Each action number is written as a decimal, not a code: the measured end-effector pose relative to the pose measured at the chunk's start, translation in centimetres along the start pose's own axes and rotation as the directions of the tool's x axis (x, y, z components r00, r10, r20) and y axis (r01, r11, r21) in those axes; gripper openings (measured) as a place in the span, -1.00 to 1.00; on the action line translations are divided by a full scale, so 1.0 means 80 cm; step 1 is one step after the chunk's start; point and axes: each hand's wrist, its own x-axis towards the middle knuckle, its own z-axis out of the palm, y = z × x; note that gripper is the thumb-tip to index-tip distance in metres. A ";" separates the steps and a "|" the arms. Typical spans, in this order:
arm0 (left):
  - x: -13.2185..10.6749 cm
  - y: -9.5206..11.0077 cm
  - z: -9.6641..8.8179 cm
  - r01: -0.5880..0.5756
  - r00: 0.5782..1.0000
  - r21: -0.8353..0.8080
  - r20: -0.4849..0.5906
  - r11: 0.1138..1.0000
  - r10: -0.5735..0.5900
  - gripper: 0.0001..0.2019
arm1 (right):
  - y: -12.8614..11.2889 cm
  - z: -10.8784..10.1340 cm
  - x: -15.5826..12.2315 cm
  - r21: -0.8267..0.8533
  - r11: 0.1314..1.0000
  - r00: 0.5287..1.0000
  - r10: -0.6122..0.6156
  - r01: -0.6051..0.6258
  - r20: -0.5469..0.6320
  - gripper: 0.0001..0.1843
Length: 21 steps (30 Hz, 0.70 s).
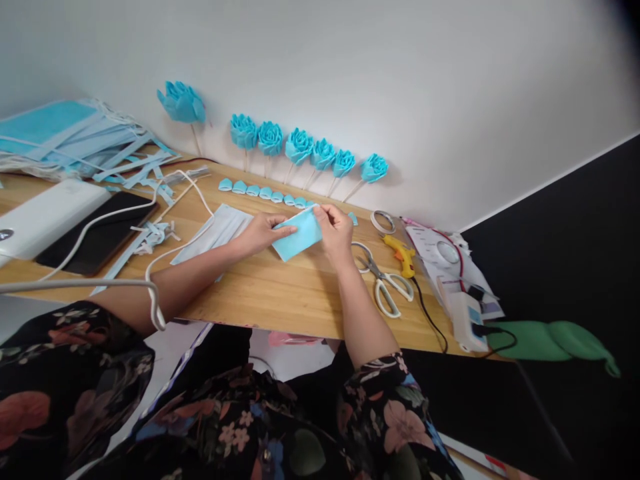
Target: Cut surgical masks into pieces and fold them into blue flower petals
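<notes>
Sheet of light blue material (303,239) is in both hands of the person seated at the wooden counter (280,303), seen from the head camera. Its left end is pinched in the left hand (267,233), thumb lying on top; that grip is closed on it. The right hand (334,230) grasps the upper right corner between thumb and fingers, so 2 grips share 1 sheet. It slants above the counter; I can't tell whether its lower edge touches the wood.

Just beyond the hands runs a row of small blue petals (253,191), and behind them 7 blue flowers (299,147) on thin sticks lean at the wall (400,80). Under and beside the left forearm lies a pleated pale mask (213,230). Farther left I see a black phone (117,230), a white case (50,217), loose blue strips (137,173) and a white cable (100,283).

Near the right forearm, scissors (379,273) lie with handles apart, beside a yellow glue gun (400,255) and a tape roll (377,227). Past these sits a white power strip (467,320), near a green object (530,340).
</notes>
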 end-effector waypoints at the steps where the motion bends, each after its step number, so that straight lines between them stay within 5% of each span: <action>1: 0.001 -0.002 0.000 0.002 1.000 0.004 -0.007 1.000 -0.002 -0.68 | 0.003 -0.003 0.002 -0.005 1.000 1.000 -0.001 0.001 -0.019 -0.62; 21: 0.006 -0.018 0.001 0.017 1.000 0.024 -0.023 1.000 -0.016 -0.65 | 0.014 -0.013 0.011 0.020 1.000 0.989 0.025 -0.022 -0.147 -0.59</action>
